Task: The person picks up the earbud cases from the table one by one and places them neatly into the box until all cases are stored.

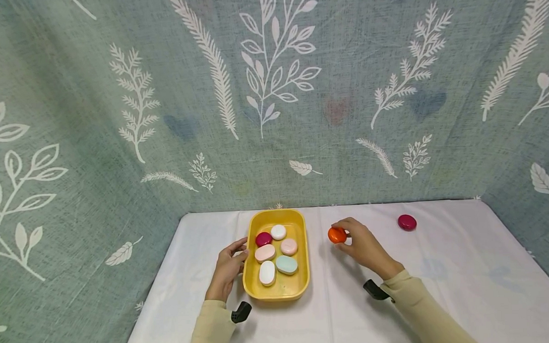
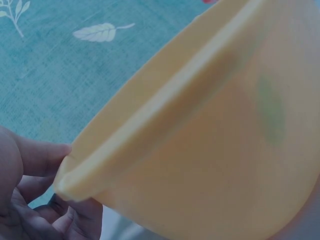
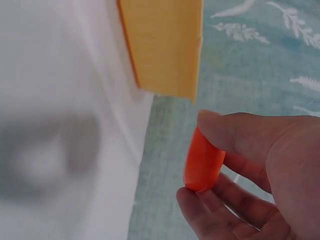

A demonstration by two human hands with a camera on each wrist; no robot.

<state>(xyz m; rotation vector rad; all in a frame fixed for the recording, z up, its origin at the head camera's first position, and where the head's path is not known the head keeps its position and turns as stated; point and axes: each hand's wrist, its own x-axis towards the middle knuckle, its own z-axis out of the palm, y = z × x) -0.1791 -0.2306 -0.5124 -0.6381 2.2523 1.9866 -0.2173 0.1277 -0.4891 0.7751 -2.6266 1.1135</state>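
Note:
My right hand (image 1: 364,246) pinches a round orange bar of soap (image 1: 337,235) between thumb and fingers, above the white cloth, right of a yellow plastic tub (image 1: 279,296). In the right wrist view the orange soap (image 3: 202,162) is seen edge-on, clear of the tub (image 3: 165,47). At the tub's left side, my left hand (image 1: 230,269) grips the rim, thumb on top and fingers beneath in the left wrist view. Several soaps lie in the tub: dark red (image 1: 264,239), round white (image 1: 278,232), two pink (image 1: 265,253), mint green (image 1: 287,265) and oval white (image 1: 267,273).
A dark red soap (image 1: 407,222) lies alone on the white tablecloth (image 1: 459,266) at the back right. Behind the table hangs a green leaf-patterned curtain (image 1: 338,174), which also runs along both sides.

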